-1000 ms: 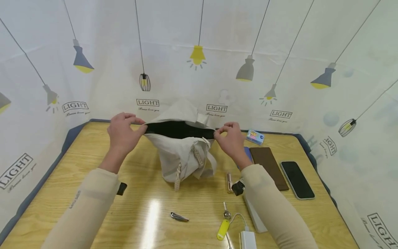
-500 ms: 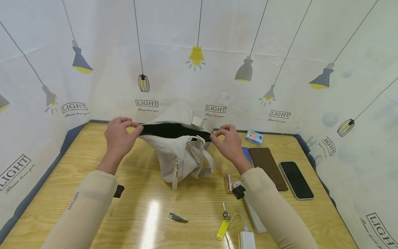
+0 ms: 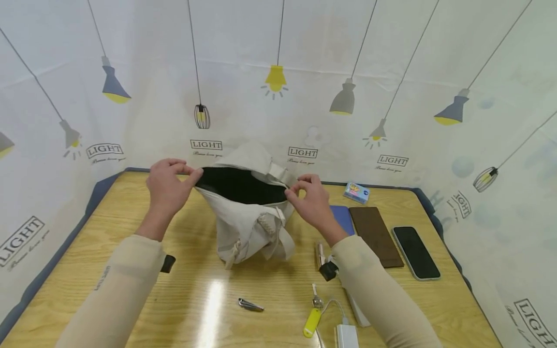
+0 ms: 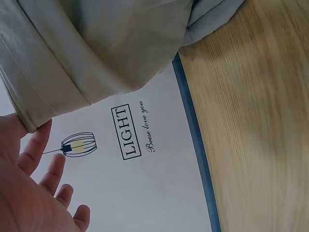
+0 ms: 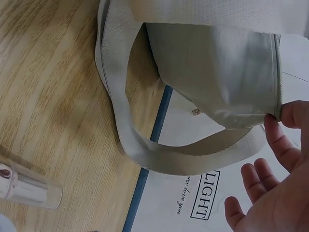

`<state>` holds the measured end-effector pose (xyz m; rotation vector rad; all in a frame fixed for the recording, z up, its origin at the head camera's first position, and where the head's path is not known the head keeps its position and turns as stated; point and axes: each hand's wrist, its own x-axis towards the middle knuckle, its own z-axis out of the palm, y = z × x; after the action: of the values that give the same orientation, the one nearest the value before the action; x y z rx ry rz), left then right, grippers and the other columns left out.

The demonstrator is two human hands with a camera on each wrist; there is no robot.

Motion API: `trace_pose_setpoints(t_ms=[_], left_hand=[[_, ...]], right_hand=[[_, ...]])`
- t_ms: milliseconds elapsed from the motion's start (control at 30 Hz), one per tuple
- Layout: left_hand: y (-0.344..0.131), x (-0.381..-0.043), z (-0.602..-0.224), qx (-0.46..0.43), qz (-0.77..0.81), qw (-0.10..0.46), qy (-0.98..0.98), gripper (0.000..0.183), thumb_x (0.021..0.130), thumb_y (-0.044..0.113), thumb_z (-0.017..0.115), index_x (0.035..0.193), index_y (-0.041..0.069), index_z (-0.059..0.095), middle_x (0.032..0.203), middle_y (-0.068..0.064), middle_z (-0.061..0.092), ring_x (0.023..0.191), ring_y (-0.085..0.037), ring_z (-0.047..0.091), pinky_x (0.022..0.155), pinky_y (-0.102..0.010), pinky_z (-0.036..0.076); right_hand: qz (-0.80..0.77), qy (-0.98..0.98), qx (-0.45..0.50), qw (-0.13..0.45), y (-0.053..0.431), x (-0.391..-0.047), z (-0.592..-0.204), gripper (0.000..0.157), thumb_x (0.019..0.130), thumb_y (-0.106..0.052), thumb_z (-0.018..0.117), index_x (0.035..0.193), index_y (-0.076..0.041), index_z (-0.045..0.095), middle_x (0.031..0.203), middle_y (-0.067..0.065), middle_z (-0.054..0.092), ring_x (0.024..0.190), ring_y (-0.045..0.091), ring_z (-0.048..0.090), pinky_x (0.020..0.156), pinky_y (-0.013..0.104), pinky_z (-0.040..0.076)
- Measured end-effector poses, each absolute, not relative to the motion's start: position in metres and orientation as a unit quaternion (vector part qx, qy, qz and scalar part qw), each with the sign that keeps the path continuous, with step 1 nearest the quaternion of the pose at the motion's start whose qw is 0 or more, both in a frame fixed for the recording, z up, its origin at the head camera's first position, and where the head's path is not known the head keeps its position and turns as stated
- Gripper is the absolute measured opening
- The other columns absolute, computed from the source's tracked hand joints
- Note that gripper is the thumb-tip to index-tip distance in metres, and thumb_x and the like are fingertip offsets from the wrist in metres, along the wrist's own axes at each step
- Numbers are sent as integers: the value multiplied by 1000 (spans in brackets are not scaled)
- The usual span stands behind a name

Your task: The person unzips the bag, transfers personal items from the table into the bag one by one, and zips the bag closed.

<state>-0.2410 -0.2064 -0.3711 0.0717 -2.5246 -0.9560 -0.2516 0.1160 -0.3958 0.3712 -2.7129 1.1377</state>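
A cream cloth bag (image 3: 243, 222) with a dark lining stands on the wooden table, its mouth spread wide toward the head camera. My left hand (image 3: 167, 186) pinches the left corner of its rim between thumb and forefinger. At the opposite corner my right hand (image 3: 311, 200) pinches the zippered edge the same way; the right wrist view shows the zip teeth right at the fingertips. A wide strap (image 5: 169, 157) hangs in a loop below that corner. Braided cords (image 3: 235, 251) dangle at the bag's front. The dark inside shows no contents.
Right of the bag lie a brown wallet-like case (image 3: 376, 237), a blue flat item (image 3: 343, 218), a phone (image 3: 416, 253) and a small blue packet (image 3: 357, 192). Nearer are a lipstick-like tube (image 3: 320, 253), a key with yellow tag (image 3: 312, 322), a white charger (image 3: 347, 336) and nail clippers (image 3: 250, 304).
The bag's mouth has widened and tipped more toward the head camera. My right hand has moved a little left with its corner, uncovering more of the blue item.
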Motion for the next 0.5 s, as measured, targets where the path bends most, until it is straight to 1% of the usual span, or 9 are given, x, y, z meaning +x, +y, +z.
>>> trace_pose_setpoints(t_ms=[233, 500], left_hand=[[-203, -240, -372, 31, -355, 230, -906, 28, 90, 28, 67, 88, 2, 74, 125, -15, 63, 128, -41, 45, 103, -66, 27], [-205, -239, -371, 47, -355, 208, -910, 31, 92, 31, 65, 91, 1, 74, 129, -14, 61, 131, -41, 43, 106, -65, 25]], right_hand=[[375, -916, 115, 81, 118, -250, -398, 25, 95, -32, 59, 91, -10, 69, 132, 13, 48, 121, 33, 50, 101, 61, 32], [364, -921, 121, 68, 125, -250, -399, 29, 97, -36, 56, 97, -11, 69, 133, 13, 48, 122, 34, 50, 101, 62, 32]])
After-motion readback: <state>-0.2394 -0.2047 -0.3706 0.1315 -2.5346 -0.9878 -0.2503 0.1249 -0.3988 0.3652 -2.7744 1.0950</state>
